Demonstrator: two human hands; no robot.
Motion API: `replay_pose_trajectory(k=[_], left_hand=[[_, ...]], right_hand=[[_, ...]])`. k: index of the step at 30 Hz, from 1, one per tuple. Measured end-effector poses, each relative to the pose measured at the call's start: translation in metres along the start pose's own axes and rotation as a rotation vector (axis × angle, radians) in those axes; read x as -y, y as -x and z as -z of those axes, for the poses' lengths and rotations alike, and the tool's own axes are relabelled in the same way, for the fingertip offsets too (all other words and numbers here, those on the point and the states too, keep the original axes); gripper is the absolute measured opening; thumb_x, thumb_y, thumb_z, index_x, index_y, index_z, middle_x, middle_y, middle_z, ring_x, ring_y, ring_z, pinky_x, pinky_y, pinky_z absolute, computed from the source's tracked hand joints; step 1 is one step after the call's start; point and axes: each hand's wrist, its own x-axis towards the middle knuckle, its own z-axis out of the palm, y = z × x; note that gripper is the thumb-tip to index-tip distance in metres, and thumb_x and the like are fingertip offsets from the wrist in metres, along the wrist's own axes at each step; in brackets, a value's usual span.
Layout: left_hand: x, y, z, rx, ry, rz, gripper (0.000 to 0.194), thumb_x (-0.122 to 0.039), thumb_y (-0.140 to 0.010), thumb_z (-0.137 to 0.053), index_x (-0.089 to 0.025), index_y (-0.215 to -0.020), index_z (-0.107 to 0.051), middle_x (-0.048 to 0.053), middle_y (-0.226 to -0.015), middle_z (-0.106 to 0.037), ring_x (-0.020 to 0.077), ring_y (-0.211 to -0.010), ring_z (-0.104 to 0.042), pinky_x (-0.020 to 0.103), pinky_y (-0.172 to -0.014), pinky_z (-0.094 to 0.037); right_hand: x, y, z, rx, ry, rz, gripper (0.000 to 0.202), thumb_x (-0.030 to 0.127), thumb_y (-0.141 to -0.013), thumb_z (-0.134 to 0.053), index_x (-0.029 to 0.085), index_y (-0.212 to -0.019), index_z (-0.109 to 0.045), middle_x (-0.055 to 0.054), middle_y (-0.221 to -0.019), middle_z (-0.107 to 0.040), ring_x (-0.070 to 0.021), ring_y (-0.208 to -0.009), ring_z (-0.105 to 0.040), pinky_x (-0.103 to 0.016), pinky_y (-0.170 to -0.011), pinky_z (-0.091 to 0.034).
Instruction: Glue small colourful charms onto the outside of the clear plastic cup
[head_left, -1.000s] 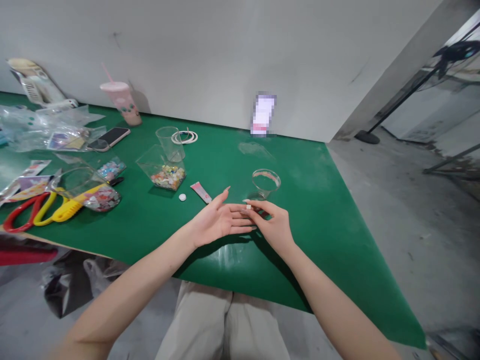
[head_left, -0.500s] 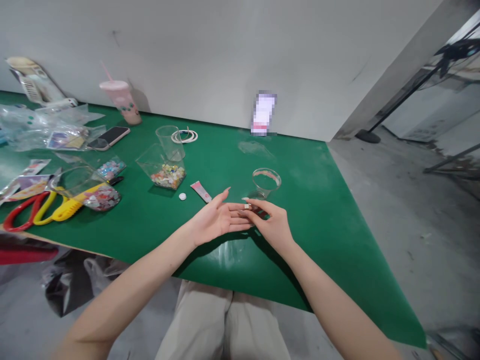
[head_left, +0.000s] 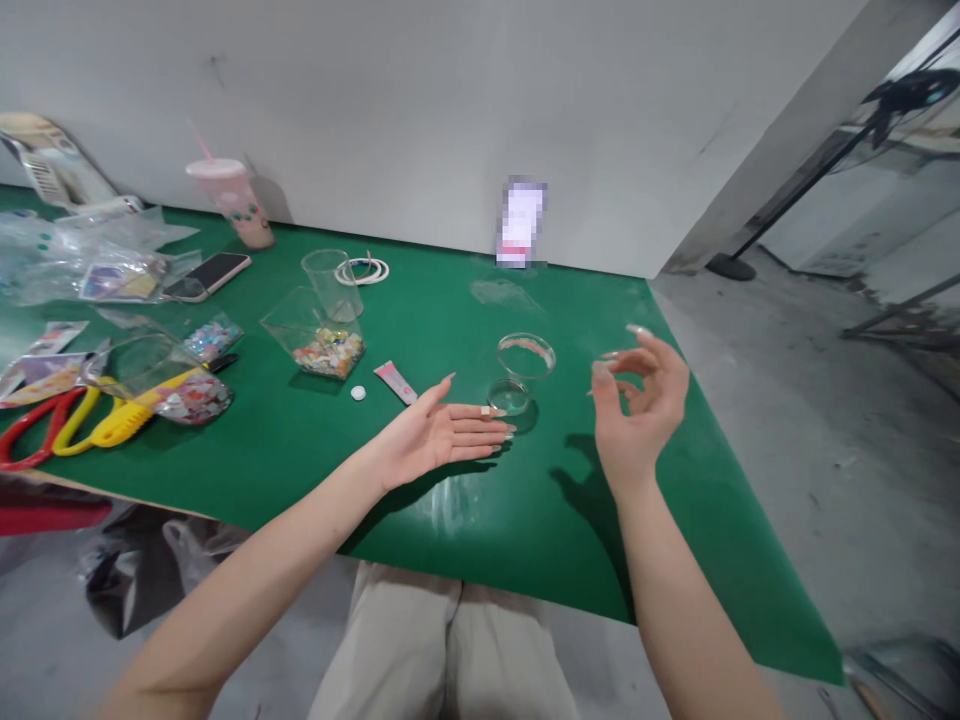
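Note:
My left hand point(head_left: 442, 440) lies palm up over the green table point(head_left: 465, 540), its fingers stretched out. A small whitish piece point(head_left: 487, 411) sits on its index finger near the tip. Just beyond those fingertips stands a clear plastic cup point(head_left: 525, 375) with a pinkish band along its rim. To the right of the cup my right hand point(head_left: 641, 400) is raised above the table, fingers loosely curled, the thumb close to a fingertip. No held thing is visible in it. A pink-and-white tube point(head_left: 395, 382) and a small white cap point(head_left: 358, 393) lie left of my left hand.
Clear containers with colourful small pieces point(head_left: 330, 352) and reddish pieces point(head_left: 199, 398) stand left. Nearby are red-handled scissors point(head_left: 30, 432), a yellow tool point(head_left: 127, 420), a phone point(head_left: 214, 274), a pink cup point(head_left: 231, 200) and plastic bags point(head_left: 90, 250). A blurred screen point(head_left: 521, 222) stands against the wall.
My right hand has left the fingertips of my left hand and moved up and to the right. The left hand stays palm up in nearly the same place.

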Motion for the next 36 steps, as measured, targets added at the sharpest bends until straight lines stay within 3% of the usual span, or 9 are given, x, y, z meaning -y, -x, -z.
replay_pose_trajectory(k=[2, 4, 7, 9, 15, 26, 31, 36], left_hand=[[0.0, -0.001, 0.0, -0.005, -0.002, -0.001, 0.066, -0.054, -0.09, -0.034, 0.002, -0.123, -0.048, 0.027, -0.129, -0.052, 0.0319, -0.121, -0.051, 0.044, -0.107, -0.03], [0.0, -0.001, 0.001, -0.018, -0.005, 0.0, 0.066, -0.054, -0.09, -0.034, 0.002, -0.123, -0.048, 0.026, -0.129, -0.052, 0.0318, -0.12, -0.052, 0.044, -0.107, -0.03], [0.0, -0.001, 0.001, -0.023, -0.011, 0.001, 0.066, -0.054, -0.09, -0.034, 0.002, -0.123, -0.048, 0.026, -0.127, -0.054, 0.0316, -0.118, -0.054, 0.044, -0.106, -0.032], [0.0, -0.001, 0.001, -0.035, -0.013, 0.004, 0.067, -0.054, -0.09, -0.034, 0.002, -0.124, -0.047, 0.026, -0.124, -0.056, 0.0314, -0.116, -0.055, 0.044, -0.106, -0.032], [-0.004, 0.0, 0.0, -0.112, 0.005, -0.041, 0.066, -0.051, -0.091, -0.034, 0.004, -0.127, -0.042, 0.027, -0.12, -0.059, 0.0306, -0.11, -0.059, 0.044, -0.104, -0.034], [-0.005, -0.001, 0.001, -0.145, -0.009, -0.034, 0.066, -0.047, -0.093, -0.033, 0.006, -0.129, -0.042, 0.027, -0.122, -0.057, 0.0305, -0.11, -0.059, 0.04, -0.101, -0.04], [-0.008, -0.003, 0.008, -0.133, -0.018, -0.029, 0.064, -0.045, -0.093, -0.033, 0.005, -0.132, -0.038, 0.027, -0.122, -0.058, 0.0283, -0.112, -0.058, 0.037, -0.103, -0.038], [-0.008, -0.005, 0.011, -0.178, -0.004, -0.047, 0.063, -0.043, -0.093, -0.032, 0.005, -0.132, -0.037, 0.027, -0.123, -0.057, 0.028, -0.114, -0.057, 0.037, -0.105, -0.036]], right_hand=[[-0.012, -0.006, 0.002, 0.164, -0.012, -0.117, 0.077, 0.041, -0.07, -0.073, 0.03, -0.135, -0.031, -0.008, -0.113, -0.056, -0.0227, -0.103, -0.058, -0.036, -0.074, -0.054], [-0.023, -0.006, 0.0, 0.382, -0.03, -0.241, 0.096, 0.045, -0.063, -0.077, 0.031, -0.139, -0.021, -0.011, -0.126, -0.05, -0.0268, -0.12, -0.048, -0.046, -0.091, -0.049], [-0.037, 0.005, -0.012, 0.634, -0.126, -0.406, 0.102, 0.047, -0.059, -0.078, 0.03, -0.14, -0.017, -0.014, -0.138, -0.041, -0.029, -0.132, -0.037, -0.053, -0.102, -0.038], [-0.04, 0.016, -0.024, 0.691, -0.219, -0.452, 0.101, 0.046, -0.059, -0.078, 0.028, -0.138, -0.019, -0.014, -0.139, -0.04, -0.0281, -0.132, -0.038, -0.051, -0.106, -0.034], [-0.038, 0.033, -0.051, 0.577, -0.343, -0.476, 0.082, 0.043, -0.061, -0.077, 0.023, -0.127, -0.033, -0.015, -0.129, -0.051, -0.0272, -0.123, -0.049, -0.047, -0.102, -0.04], [-0.045, 0.03, -0.053, 0.579, -0.321, -0.432, 0.075, 0.037, -0.061, -0.077, 0.023, -0.123, -0.039, -0.011, -0.119, -0.059, -0.0255, -0.115, -0.055, -0.045, -0.097, -0.044], [-0.037, 0.022, -0.044, 0.531, -0.214, -0.375, 0.072, 0.037, -0.056, -0.08, 0.021, -0.116, -0.041, -0.011, -0.113, -0.06, -0.0249, -0.108, -0.057, -0.043, -0.093, -0.046], [-0.024, 0.01, -0.023, 0.587, -0.098, -0.289, 0.067, 0.037, -0.061, -0.078, 0.024, -0.117, -0.044, -0.009, -0.118, -0.057, -0.0249, -0.109, -0.056, -0.043, -0.096, -0.044]])
